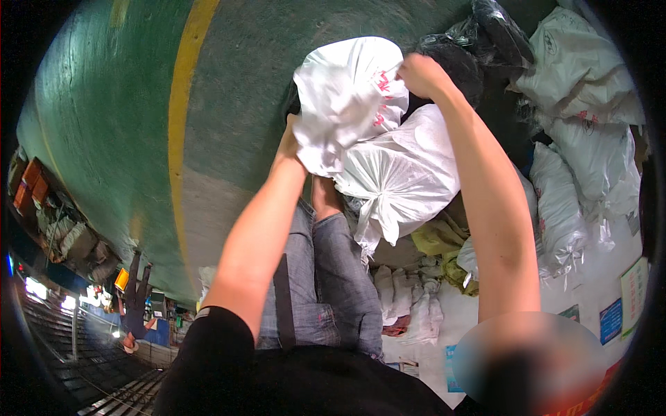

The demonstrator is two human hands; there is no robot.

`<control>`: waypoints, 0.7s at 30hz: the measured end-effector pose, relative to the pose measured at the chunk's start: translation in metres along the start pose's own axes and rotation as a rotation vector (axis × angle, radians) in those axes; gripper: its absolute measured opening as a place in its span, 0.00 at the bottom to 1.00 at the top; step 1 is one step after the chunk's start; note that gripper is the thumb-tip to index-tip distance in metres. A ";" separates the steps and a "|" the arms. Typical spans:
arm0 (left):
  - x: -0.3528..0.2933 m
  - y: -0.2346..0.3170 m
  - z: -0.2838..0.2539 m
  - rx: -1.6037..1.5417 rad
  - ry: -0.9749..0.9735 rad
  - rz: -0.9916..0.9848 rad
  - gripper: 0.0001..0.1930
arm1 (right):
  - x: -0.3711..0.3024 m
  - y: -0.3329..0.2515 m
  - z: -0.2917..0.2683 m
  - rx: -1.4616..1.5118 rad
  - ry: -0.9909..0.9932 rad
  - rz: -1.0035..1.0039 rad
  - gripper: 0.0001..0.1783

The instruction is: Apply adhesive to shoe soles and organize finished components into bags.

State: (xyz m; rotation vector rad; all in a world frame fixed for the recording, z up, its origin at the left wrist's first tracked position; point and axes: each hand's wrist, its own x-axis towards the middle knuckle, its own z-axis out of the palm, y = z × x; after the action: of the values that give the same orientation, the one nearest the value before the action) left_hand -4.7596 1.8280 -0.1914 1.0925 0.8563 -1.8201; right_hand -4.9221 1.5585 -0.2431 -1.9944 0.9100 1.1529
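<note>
A white woven sack [371,59] with red print stands in front of me, its near side blurred where loose white material hangs over my left wrist. My left hand [294,142] is against the sack's left side, with its fingers hidden behind the material. At the sack's right edge, my right hand [422,75] is closed, fingers curled on the rim. Just below it, nearer to me, lies a second white sack [406,173], full and tied in a gathered knot. My right forearm passes along its right side.
Black plastic-wrapped bundles [454,59] lie beyond my right hand. Several stuffed white sacks [583,76] line the right side. Yellow-green cloth [444,243] and pale crumpled fabric [409,298] lie near my legs. A yellow line [179,125] crosses the green floor; a person [135,333] is far left.
</note>
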 end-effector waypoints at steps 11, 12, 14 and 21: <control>0.021 -0.024 0.156 -0.019 0.132 0.003 0.27 | -0.066 -0.156 0.307 0.370 1.108 0.009 0.18; 0.031 -0.017 0.101 0.067 0.182 0.123 0.28 | -0.060 -0.200 0.266 0.451 0.900 -0.035 0.17; 0.029 0.006 -0.016 0.124 -0.007 -0.026 0.29 | -0.075 -0.241 0.195 0.525 0.454 -0.064 0.16; -0.013 0.039 -0.111 0.137 -0.181 -0.152 0.27 | -0.141 -0.067 0.121 0.087 0.355 0.013 0.09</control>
State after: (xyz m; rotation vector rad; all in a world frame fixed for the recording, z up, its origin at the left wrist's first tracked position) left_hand -4.6824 1.9098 -0.2279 0.9498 0.7332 -2.0947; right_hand -4.9735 1.7259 -0.1527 -2.1607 1.1280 0.7617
